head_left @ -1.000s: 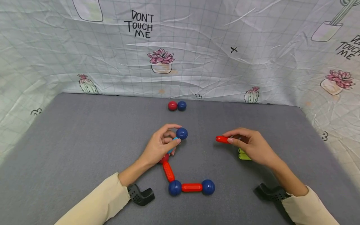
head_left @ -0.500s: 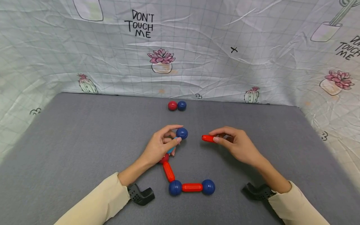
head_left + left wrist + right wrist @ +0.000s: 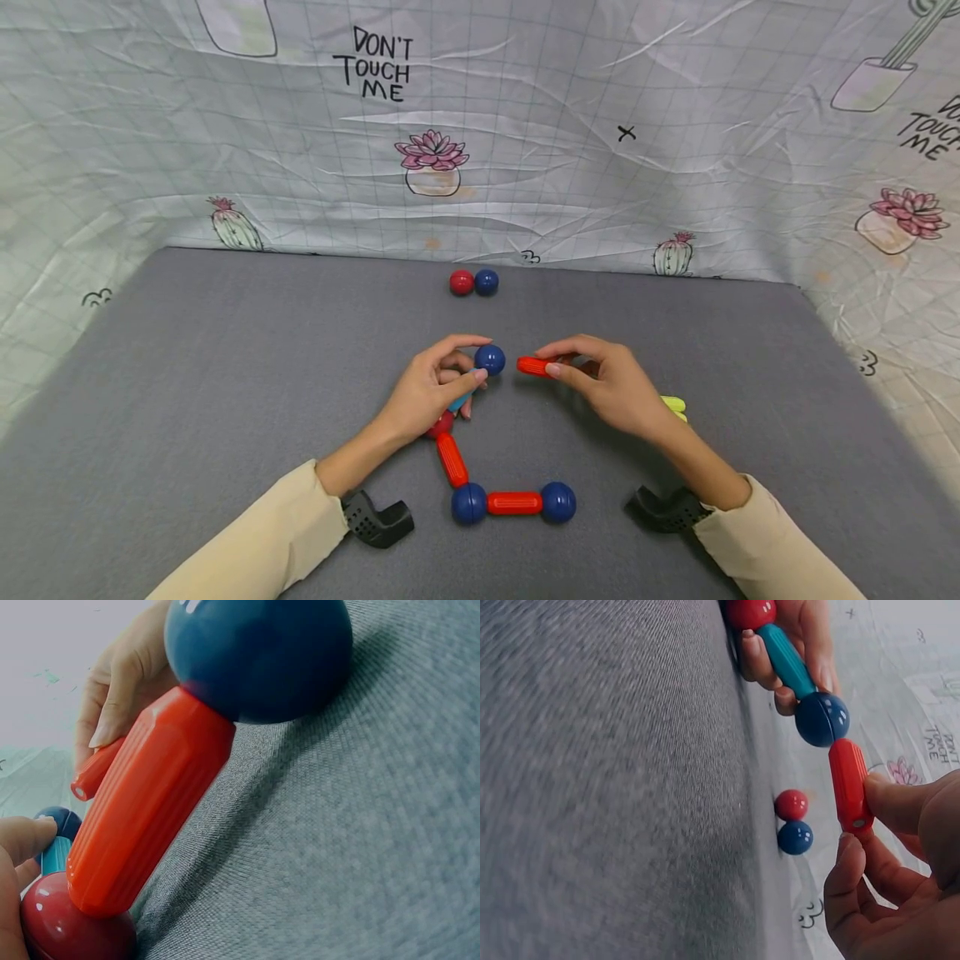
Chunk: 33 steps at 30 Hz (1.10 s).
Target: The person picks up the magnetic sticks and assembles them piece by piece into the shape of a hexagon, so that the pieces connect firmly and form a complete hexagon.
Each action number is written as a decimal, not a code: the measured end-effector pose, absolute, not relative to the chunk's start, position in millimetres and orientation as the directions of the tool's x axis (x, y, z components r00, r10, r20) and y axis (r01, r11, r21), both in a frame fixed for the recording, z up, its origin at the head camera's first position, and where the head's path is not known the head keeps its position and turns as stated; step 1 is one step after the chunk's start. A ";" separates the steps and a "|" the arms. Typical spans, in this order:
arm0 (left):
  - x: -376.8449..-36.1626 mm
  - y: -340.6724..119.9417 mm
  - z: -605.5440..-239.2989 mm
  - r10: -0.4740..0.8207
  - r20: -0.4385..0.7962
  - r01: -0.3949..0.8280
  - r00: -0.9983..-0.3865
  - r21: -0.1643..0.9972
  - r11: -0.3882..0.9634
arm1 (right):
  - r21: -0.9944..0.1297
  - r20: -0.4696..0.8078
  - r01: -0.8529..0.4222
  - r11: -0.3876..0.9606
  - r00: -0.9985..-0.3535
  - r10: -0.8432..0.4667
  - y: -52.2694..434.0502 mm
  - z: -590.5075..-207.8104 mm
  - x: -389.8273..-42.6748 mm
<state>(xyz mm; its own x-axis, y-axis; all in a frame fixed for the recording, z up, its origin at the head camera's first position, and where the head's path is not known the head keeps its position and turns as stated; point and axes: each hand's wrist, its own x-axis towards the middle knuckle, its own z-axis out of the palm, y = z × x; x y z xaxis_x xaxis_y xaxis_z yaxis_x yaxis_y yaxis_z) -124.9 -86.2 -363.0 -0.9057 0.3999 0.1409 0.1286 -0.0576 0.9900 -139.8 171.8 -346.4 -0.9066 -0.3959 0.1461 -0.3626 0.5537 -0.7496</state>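
My left hand (image 3: 478, 358) pinches a dark blue ball (image 3: 491, 360) that sits on the end of a teal rod (image 3: 457, 402), raised off the mat. The teal rod runs down to a red ball (image 3: 440, 426), which joins a flat chain: red rod (image 3: 451, 458), blue ball (image 3: 468, 503), red rod (image 3: 513, 502), blue ball (image 3: 558, 502). My right hand (image 3: 549, 360) pinches a loose red rod (image 3: 532, 366) by one end. Its free tip points at the held ball, very close to it (image 3: 821, 718).
A loose red ball (image 3: 461, 282) and blue ball (image 3: 486, 282) lie together at the grey mat's (image 3: 225, 358) far edge. Yellow-green rods (image 3: 673, 406) lie behind my right wrist. A printed cloth wall (image 3: 525, 125) stands around the mat.
My right hand has carried the red rod leftward from near the yellow-green rods to just beside the held blue ball. The left hand has stayed in place.
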 end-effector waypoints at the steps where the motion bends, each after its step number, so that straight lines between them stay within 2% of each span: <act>1: -125.0 -86.2 -363.0 0.400 0.143 0.130 -0.905 0.990 -0.060 | -0.752 0.145 -0.361 0.552 -0.907 -0.396 170.7 -345.9 -139.6; 7: -125.2 -87.0 -363.6 0.398 0.139 0.125 -0.907 0.990 -0.061 | -0.753 0.137 -0.359 0.552 -0.905 -0.403 164.1 -345.1 -139.9; 16: -136.1 -87.4 -388.9 0.395 0.146 0.127 -0.907 0.989 -0.075 | -0.760 0.140 -0.358 0.542 -0.905 -0.402 157.9 -346.4 -139.6; 33: -138.4 -89.6 -388.9 0.408 0.189 0.155 -0.893 0.981 -0.117 | -0.791 0.107 -0.335 0.512 -0.900 -0.424 147.5 -349.0 -155.6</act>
